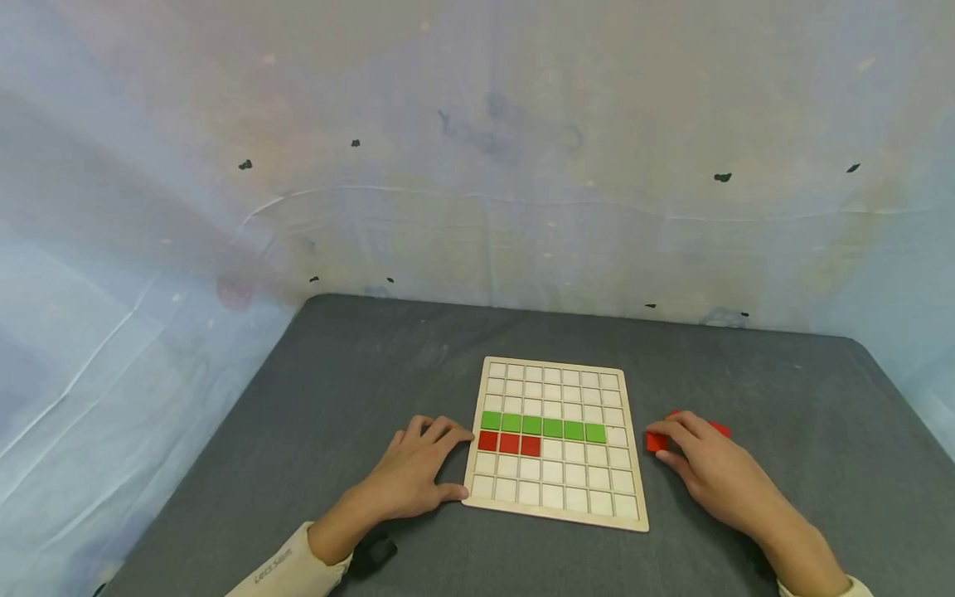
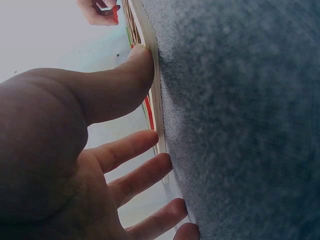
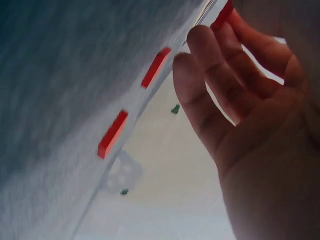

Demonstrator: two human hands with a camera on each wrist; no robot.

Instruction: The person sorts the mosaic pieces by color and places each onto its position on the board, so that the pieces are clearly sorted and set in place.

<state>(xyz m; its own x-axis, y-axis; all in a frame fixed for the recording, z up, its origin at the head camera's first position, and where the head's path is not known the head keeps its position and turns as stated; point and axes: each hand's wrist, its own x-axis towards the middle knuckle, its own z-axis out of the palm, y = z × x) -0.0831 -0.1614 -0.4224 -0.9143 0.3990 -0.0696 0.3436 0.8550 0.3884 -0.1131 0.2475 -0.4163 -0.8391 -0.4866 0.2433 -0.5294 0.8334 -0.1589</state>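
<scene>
A wooden grid board (image 1: 552, 496) lies on the table, with a row of several green square tiles (image 1: 532, 425) and 3 red tiles (image 1: 510, 444) in the row below. My left hand (image 1: 409, 477) rests at the board's left edge. In the left wrist view its thumb (image 2: 122, 82) touches the rim and the other fingers are extended. To the right of the board, my right hand (image 1: 712, 473) pinches a red square tile (image 1: 656, 442) between thumb and fingers. Two loose red tiles (image 3: 156, 67) lie beside that hand in the right wrist view, partly covered by it in the head view.
The dark grey table (image 1: 373, 356) has rounded far corners. A pale, mottled sheet (image 1: 522, 249) hangs behind it and at the sides. Near the left wrist is a small black object (image 1: 375, 551), partly hidden by the sleeve.
</scene>
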